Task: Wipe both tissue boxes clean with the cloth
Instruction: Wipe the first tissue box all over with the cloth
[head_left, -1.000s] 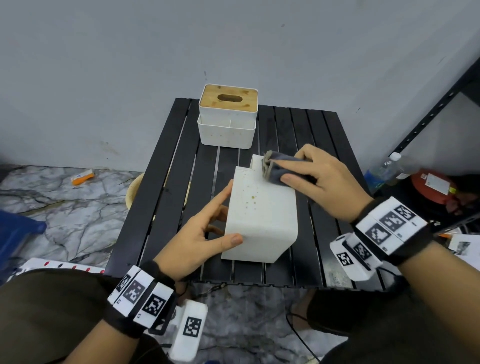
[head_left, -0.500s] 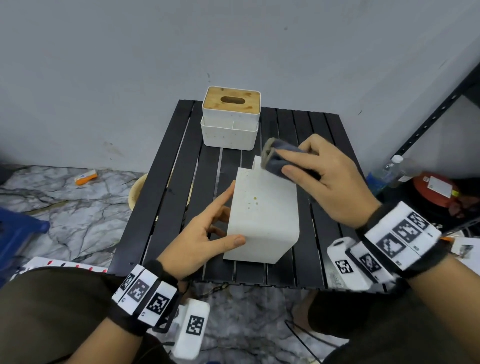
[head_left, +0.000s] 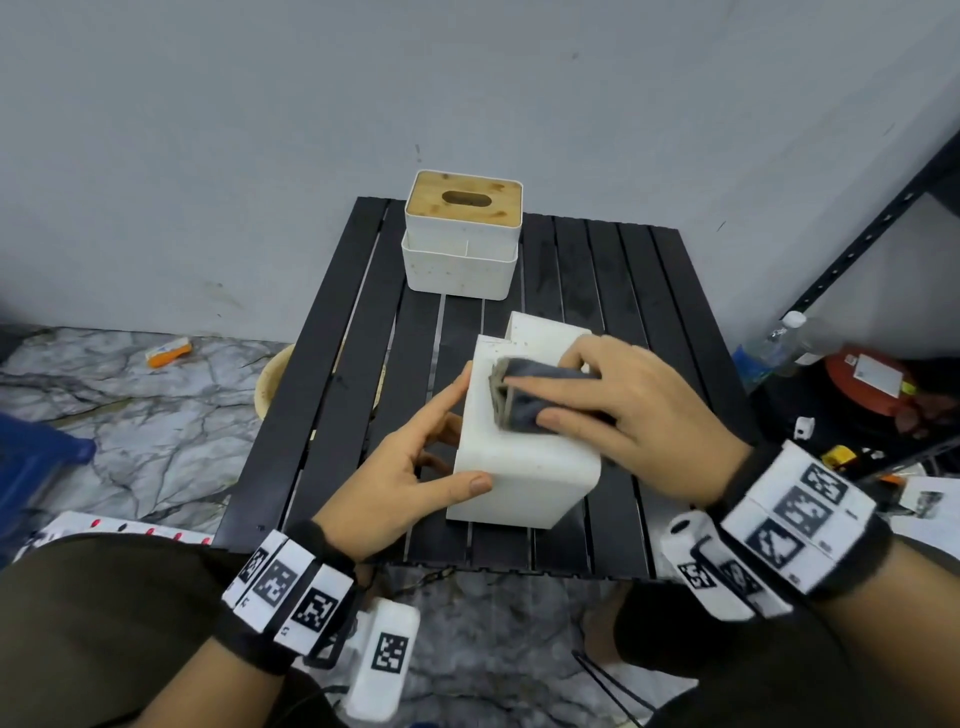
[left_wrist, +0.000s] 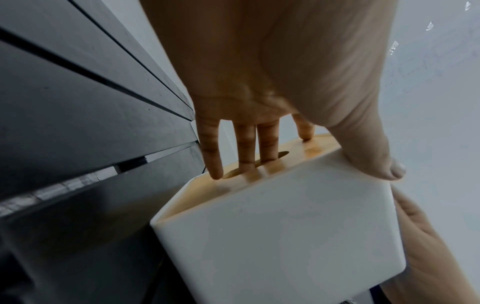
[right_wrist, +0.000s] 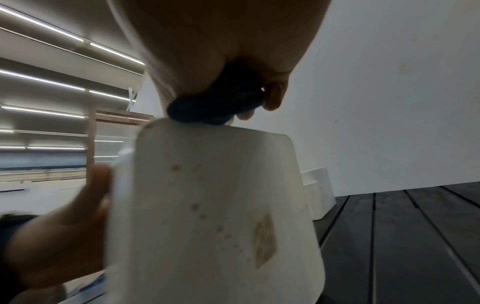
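Note:
A white tissue box lies on its side near the front of the black slatted table, its wooden slotted lid facing left. My left hand holds it, fingers on the lid and thumb over the upper front edge. My right hand grips a folded dark grey cloth and presses it on the box's top face. Brown specks and a stain show on the box in the right wrist view, below the cloth. A second white tissue box with a wooden lid stands upright at the table's back edge.
A grey wall rises right behind the table. A black metal rack, a water bottle and a red object stand at the right. A beige bowl sits on the marble floor by the table's left edge.
My right hand has slid the cloth from the far end of the box's top face towards me, over the specks. My left hand keeps its hold on the box.

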